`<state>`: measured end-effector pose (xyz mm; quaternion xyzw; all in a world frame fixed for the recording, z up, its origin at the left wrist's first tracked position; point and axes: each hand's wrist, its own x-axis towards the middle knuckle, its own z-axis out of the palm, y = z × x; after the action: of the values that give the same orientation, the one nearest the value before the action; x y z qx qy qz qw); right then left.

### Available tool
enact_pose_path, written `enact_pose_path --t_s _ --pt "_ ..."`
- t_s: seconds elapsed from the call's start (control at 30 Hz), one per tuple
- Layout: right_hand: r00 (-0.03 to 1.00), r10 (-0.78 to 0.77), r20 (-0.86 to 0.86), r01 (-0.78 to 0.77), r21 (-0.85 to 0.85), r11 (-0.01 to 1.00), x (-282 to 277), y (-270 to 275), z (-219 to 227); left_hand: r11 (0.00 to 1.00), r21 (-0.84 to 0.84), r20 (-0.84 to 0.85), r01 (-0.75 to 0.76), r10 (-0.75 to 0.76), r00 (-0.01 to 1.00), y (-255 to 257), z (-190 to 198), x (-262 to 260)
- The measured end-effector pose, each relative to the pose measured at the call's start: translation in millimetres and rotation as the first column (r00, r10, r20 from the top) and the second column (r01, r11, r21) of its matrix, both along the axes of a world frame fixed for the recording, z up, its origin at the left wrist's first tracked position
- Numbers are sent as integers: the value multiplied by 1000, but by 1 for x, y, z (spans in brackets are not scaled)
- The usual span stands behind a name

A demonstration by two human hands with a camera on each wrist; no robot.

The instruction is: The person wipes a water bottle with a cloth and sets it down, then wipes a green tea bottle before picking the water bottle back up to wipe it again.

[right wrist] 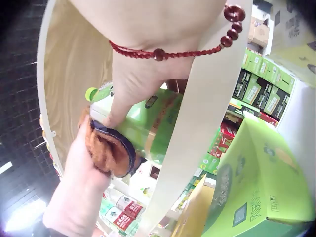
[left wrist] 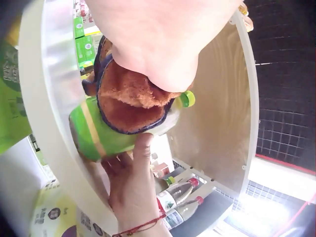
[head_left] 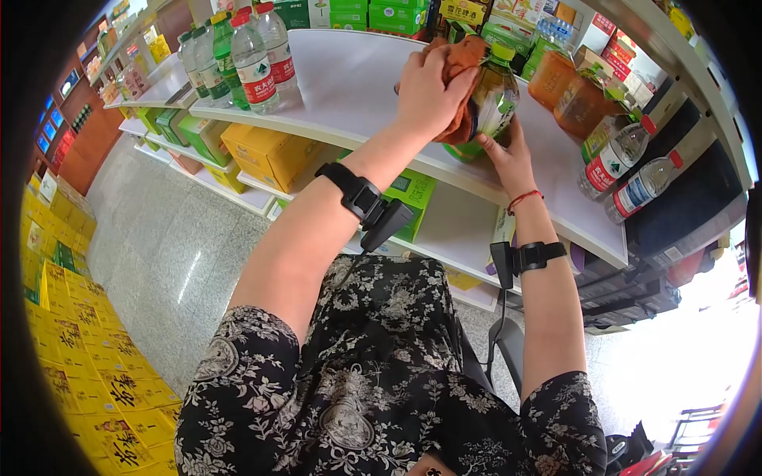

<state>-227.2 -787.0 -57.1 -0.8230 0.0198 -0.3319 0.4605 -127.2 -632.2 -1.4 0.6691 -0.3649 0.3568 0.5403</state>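
Observation:
In the head view the left hand (head_left: 427, 89) grips a brown cloth (head_left: 463, 57) with a dark blue edge against the side of a large green bottle (head_left: 496, 95). The right hand (head_left: 509, 159) holds that bottle low on its other side, thumb toward the front. The left wrist view shows the cloth (left wrist: 131, 98) bunched below the left hand (left wrist: 153, 49), touching the bottle (left wrist: 94, 128), whose cap is light green. In the right wrist view the right hand (right wrist: 136, 86) lies round the bottle (right wrist: 155, 123), and the left hand (right wrist: 81, 173) presses the cloth (right wrist: 111, 150) to it.
Several water bottles (head_left: 254, 67) stand at the shelf's left part. Brown drink bottles (head_left: 583, 103) and two water bottles (head_left: 641, 194) are at the right. Boxes (head_left: 270, 155) fill the lower shelf, and yellow cartons (head_left: 95, 357) are stacked on the left floor.

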Motion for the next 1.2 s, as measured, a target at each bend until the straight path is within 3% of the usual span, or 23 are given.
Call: enact_pose_path --t_s 0.03,0.1,0.17,0.2,0.27,0.33,0.4,0.47,0.5,0.53,0.57,0.63,0.67,0.73,0.77,0.83,0.9,1.0,1.03,1.1,1.2 --pt "999 11 -30 -9 58 998 -2 1 2 998 -20 -116 53 -55 992 1 -5 4" --pt "998 29 -55 -23 116 993 -3 4 6 998 50 -115 25 -19 993 4 -23 16" --pt "985 173 -25 -157 320 934 -5 0 8 937 341 59 -79 63 996 11 -40 21" --pt "985 173 -22 -157 319 935 -5 -3 8 911 379 110 -164 132 985 9 -49 20" --pt "963 267 40 -261 392 882 -5 -7 7 906 389 104 -166 136 985 10 -60 20" --pt "968 249 11 -236 365 900 -4 -8 5 900 401 98 -167 139 985 7 -61 23" --pt "972 232 -22 -211 340 916 -2 -7 2 966 198 -283 164 -104 953 5 -53 27" --pt "989 29 -142 -16 95 995 3 -7 -1 973 207 -207 101 -57 977 6 -40 29" --pt "989 29 -142 -15 95 995 5 -8 -3 977 212 -130 38 -11 991 7 -29 26" --pt "991 -5 -134 10 37 999 7 -10 -5 981 169 -232 97 -56 971 7 -16 24" --pt "991 -39 -127 37 -20 999 8 -12 -8 980 170 -237 99 -57 970 5 -4 24" --pt "989 -75 -126 68 -63 996 6 -8 -6 985 -40 -226 165 -170 959 0 17 25" --pt "987 -110 -117 98 -106 990 5 -7 -5 986 -40 -230 164 -169 958 1 27 17" --pt "994 -44 -98 41 -40 998 10 -10 -12 992 -56 39 115 -113 993 3 40 0" --pt "997 18 -73 -16 25 1000 9 -6 -9 992 -54 37 116 -114 993 0 38 -1" --pt "992 50 -112 -43 65 997 1 0 -1 998 46 121 -44 38 992 -5 29 -1" --pt "986 83 -144 -68 104 992 -3 4 7 999 1 108 -34 34 994 -7 18 6" --pt "983 50 -177 -30 115 993 -3 2 7 995 62 -197 83 -69 978 2 -4 19" --pt "985 66 -159 -47 125 991 -2 0 5 995 63 -194 83 -70 979 6 -16 26" --pt "987 83 -138 -65 133 989 -1 0 5 894 432 145 -116 58 988 12 -45 36" --pt "987 70 -143 -49 141 989 -2 4 7 903 411 154 -124 65 986 11 -66 34"
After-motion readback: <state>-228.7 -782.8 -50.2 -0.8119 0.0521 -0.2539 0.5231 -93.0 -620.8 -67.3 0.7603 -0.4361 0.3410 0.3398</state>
